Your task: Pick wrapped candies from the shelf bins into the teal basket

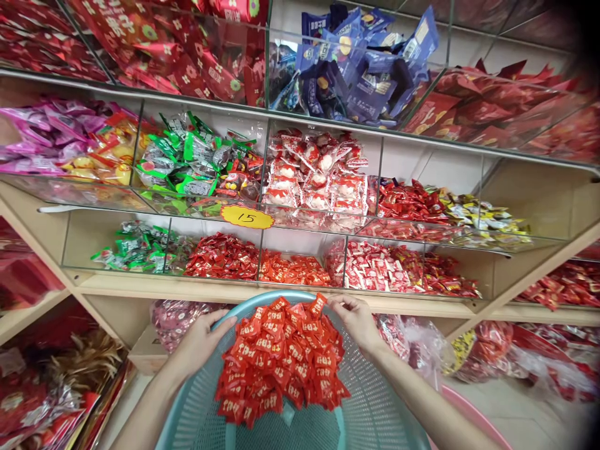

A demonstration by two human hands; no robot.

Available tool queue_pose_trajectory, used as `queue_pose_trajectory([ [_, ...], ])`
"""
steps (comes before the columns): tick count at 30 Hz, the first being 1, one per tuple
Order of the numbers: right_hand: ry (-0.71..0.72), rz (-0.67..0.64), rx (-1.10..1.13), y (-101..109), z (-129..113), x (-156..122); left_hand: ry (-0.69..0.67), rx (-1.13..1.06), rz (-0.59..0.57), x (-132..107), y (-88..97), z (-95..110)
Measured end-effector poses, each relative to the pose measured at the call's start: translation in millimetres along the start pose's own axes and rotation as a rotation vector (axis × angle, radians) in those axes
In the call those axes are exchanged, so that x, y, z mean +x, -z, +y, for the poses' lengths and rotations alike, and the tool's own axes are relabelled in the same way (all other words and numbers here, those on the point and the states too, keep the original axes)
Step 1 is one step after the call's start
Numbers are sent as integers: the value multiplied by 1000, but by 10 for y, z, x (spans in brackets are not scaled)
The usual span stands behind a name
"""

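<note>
A teal mesh basket (375, 412) sits low in front of me with a heap of red wrapped candies (281, 362) in it. My left hand (201, 340) grips the basket's far left rim, fingers curled over the edge. My right hand (356, 319) is at the far right rim, fingers pinched on a red candy wrapper at the top of the heap. Just beyond the basket is a shelf bin of the same red candies (293, 269).
Tiered glass-fronted shelves hold bins of wrapped sweets: green ones (135, 250), red-and-white ones (375, 265), blue packs (365, 62) above. A yellow price tag marked 15 (247, 217) hangs mid-shelf. Plastic bags of candy (492, 350) lie under the shelf; a pink basin rim (473, 419) shows at right.
</note>
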State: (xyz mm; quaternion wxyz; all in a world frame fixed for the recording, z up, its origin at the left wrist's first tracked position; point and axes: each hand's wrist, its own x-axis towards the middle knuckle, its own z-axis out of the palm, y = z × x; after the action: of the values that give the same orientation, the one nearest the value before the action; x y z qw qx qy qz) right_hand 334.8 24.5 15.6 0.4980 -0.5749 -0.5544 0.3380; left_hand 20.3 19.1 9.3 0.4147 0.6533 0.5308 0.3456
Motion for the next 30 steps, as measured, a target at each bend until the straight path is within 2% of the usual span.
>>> queue_pose_trajectory([
  [5,16,93,-123,96,34,-19,-9,15,20,13,6,7],
  [10,152,113,-351,226,27,-78,-1,19,61,25,5,20],
  [15,218,2,-536,355,-33,-136,15,14,12,24,1,19],
  [22,152,-141,-749,532,-93,-263,32,22,32,39,3,-11],
  [26,125,-245,-881,523,-13,-376,28,40,41,46,1,-15],
  [30,228,-291,-1029,473,121,-454,32,43,38,44,1,-15],
])
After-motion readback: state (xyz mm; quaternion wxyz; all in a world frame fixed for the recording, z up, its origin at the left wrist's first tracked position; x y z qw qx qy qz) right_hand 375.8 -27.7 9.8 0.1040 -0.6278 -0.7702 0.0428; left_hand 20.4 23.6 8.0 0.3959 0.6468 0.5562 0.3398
